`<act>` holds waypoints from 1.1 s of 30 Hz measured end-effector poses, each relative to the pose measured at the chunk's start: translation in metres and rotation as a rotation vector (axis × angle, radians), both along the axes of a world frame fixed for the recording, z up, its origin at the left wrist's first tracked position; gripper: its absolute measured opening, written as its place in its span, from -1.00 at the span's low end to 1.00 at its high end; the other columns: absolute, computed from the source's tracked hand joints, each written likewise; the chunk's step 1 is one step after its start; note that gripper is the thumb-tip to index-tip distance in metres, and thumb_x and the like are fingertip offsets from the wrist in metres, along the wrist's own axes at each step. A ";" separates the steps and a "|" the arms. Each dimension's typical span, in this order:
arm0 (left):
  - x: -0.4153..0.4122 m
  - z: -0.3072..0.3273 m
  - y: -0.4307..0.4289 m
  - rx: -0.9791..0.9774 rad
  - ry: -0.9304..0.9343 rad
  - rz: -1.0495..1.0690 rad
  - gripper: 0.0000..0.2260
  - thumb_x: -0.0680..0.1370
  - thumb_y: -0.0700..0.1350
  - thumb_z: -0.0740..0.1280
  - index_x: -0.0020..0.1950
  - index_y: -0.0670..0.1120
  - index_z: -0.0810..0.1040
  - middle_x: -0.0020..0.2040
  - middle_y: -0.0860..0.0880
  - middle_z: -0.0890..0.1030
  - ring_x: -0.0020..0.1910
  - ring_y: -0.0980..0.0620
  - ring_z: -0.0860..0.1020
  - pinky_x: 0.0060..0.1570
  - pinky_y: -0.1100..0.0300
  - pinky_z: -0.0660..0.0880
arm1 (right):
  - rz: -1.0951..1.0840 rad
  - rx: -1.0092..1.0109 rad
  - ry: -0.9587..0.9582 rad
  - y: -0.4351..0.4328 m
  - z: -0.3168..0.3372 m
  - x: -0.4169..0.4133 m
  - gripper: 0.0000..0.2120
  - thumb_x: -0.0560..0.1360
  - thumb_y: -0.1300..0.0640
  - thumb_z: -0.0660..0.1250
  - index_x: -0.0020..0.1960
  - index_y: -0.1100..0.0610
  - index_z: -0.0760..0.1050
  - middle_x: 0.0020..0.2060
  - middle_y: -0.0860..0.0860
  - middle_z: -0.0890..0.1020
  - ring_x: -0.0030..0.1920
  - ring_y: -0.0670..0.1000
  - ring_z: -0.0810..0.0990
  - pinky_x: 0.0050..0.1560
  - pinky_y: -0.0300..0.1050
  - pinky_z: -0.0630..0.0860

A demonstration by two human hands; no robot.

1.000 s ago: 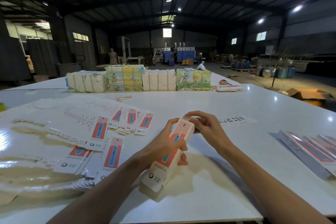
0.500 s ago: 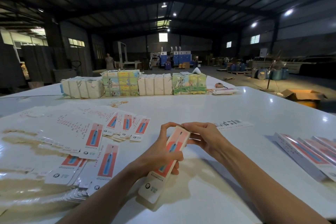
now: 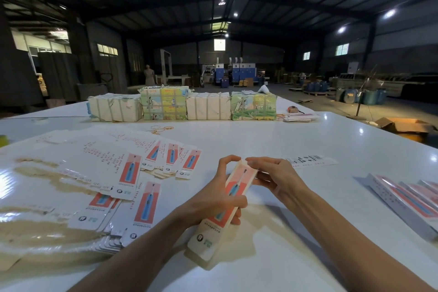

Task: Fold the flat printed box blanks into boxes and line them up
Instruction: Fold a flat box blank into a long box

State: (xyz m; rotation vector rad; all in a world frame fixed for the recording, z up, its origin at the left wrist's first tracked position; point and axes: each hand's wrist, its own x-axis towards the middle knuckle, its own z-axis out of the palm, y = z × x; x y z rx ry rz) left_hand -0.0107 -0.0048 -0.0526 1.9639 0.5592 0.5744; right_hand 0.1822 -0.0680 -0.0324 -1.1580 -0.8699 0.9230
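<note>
A long printed box [image 3: 211, 237], white and red with a blue toothbrush picture, is held tilted above the white table [image 3: 272, 140]. My left hand [image 3: 213, 199] grips its middle with fingers wrapped round it. My right hand [image 3: 277, 179] pinches the box's far end at the flap. Flat printed blanks [image 3: 129, 173] lie fanned and stacked on the table to the left. Folded boxes [image 3: 407, 201] lie side by side in a row at the right edge.
Several wrapped bundles [image 3: 184, 106] stand in a row at the table's far side, with a small stack of blanks [image 3: 298, 117] beside them. One blank [image 3: 310, 161] lies face down behind my right hand. Rubber bands [image 3: 158, 129] lie mid-table. A person [image 3: 149, 74] stands far back.
The box has dropped closer to the table and towards me. My right hand has worked along its far end, fingers now pinching the flap. My left-hand grip is the same.
</note>
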 end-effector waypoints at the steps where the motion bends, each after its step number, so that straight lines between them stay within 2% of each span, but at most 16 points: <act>1: 0.001 0.000 0.000 -0.001 0.002 0.004 -0.12 0.45 -0.08 0.58 0.42 0.56 0.08 0.21 0.04 0.54 -0.12 -0.13 0.76 -0.24 0.07 0.69 | -0.003 -0.009 -0.006 0.000 0.000 0.000 -0.90 0.55 0.26 0.49 -0.06 0.19 0.79 -0.06 0.24 0.77 -0.09 0.14 0.79 -0.19 -0.10 0.69; 6: 0.002 0.001 -0.003 0.010 -0.002 0.007 -0.17 0.46 -0.07 0.56 0.41 0.54 0.11 0.23 0.02 0.53 -0.16 -0.11 0.76 -0.26 0.11 0.68 | 0.000 -0.028 -0.045 -0.003 0.002 -0.001 -0.88 0.56 0.27 0.46 -0.07 0.19 0.79 -0.06 0.22 0.77 -0.06 0.15 0.79 -0.15 -0.08 0.69; 11: 0.002 0.003 -0.008 0.063 0.038 0.061 -0.27 0.46 0.03 0.51 0.30 0.58 0.11 0.12 0.08 0.55 -0.20 0.06 0.75 -0.31 0.26 0.63 | 0.007 -0.027 -0.106 -0.006 0.004 -0.002 -0.81 0.60 0.29 0.41 -0.06 0.18 0.79 -0.05 0.18 0.78 -0.01 0.12 0.79 -0.09 -0.08 0.72; 14: 0.002 0.003 -0.006 0.046 -0.029 0.087 -0.30 0.51 -0.07 0.51 0.37 0.43 0.15 0.14 0.02 0.55 -0.23 -0.04 0.75 -0.28 0.18 0.66 | 0.097 0.013 -0.073 -0.006 0.005 -0.007 -0.80 0.65 0.28 0.35 0.12 0.20 0.76 0.05 0.15 0.78 0.09 0.09 0.76 0.03 -0.10 0.70; 18: 0.002 0.007 -0.007 -0.001 -0.178 0.098 -0.27 0.48 -0.10 0.51 0.31 0.52 0.16 0.17 -0.02 0.53 -0.24 -0.08 0.74 -0.29 0.15 0.66 | 0.103 0.112 -0.023 -0.003 0.002 -0.015 -0.77 0.62 0.29 0.41 0.26 0.19 0.68 0.09 0.13 0.77 0.15 0.09 0.75 0.16 -0.04 0.70; 23: 0.002 0.004 -0.005 -0.043 -0.214 0.085 -0.19 0.47 -0.12 0.52 0.35 0.59 0.15 0.20 0.03 0.53 -0.23 -0.12 0.74 -0.28 0.11 0.67 | 0.004 0.151 -0.181 -0.002 -0.004 -0.019 -0.82 0.62 0.22 0.44 0.22 0.16 0.69 0.04 0.10 0.78 0.10 0.12 0.77 0.15 -0.01 0.70; 27: 0.002 0.003 -0.003 -0.044 -0.176 0.094 -0.24 0.48 -0.13 0.52 0.26 0.62 0.19 0.18 0.03 0.53 -0.21 -0.08 0.74 -0.29 0.14 0.67 | 0.030 0.166 -0.184 -0.004 -0.004 -0.016 -0.85 0.59 0.23 0.47 0.15 0.18 0.73 0.02 0.14 0.78 0.07 0.15 0.78 0.12 -0.05 0.71; 33: 0.004 -0.001 0.000 -0.059 -0.172 0.122 -0.29 0.44 -0.10 0.52 0.25 0.56 0.21 0.13 -0.04 0.54 -0.23 -0.06 0.74 -0.32 0.15 0.65 | 0.014 0.172 -0.203 -0.002 -0.004 -0.017 -0.86 0.58 0.23 0.48 0.00 0.05 0.80 -0.02 0.12 0.79 0.02 0.13 0.79 0.08 -0.08 0.71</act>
